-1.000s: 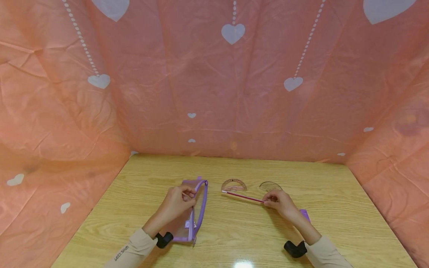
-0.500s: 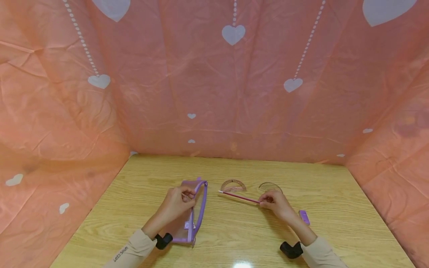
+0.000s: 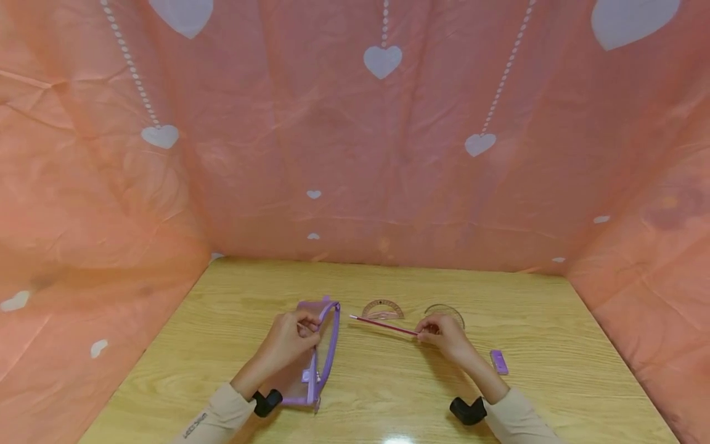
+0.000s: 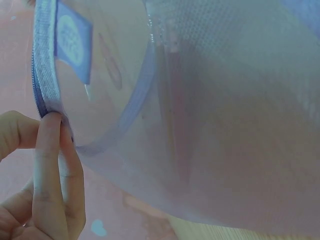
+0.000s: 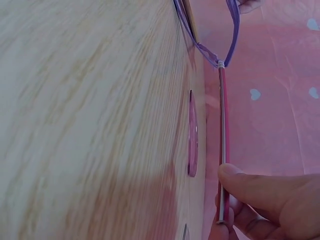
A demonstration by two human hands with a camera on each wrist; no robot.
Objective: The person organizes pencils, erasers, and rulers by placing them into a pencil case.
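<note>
Two hands at work here, and you have both of them busy: your left hand [image 3: 294, 336] pinches the upper trim of the see-through pouch [image 3: 296, 368], thumb and fingers closing on its purple edge, while its mouth gapes towards your right side. Over to your right hand [image 3: 445, 338], and there it is, thumb and fingertips gripping the slim dark-red pencil [image 3: 385, 325] near one end, the white end aimed across at that opening, near the pouch yet apart from it in the head view. Your left wrist view catches a lilac tag [image 4: 74, 42] on the trim and a blurred reddish strip [image 4: 177, 115] through the mesh; whether that lies inside or behind, you cannot tell. Down on the bench [image 3: 377, 401], a pinkish protractor [image 3: 383, 303] lies just beyond the pencil, and a second, clear protractor [image 3: 447, 307] sits behind your right hand, partly covered by it. Out past your right forearm, a small purple block [image 3: 498, 362] lies near the sleeve [image 3: 518, 419]. Behind it all hangs a salmon-pink backdrop [image 3: 333, 135], dotted with white hearts [image 3: 383, 62].
</note>
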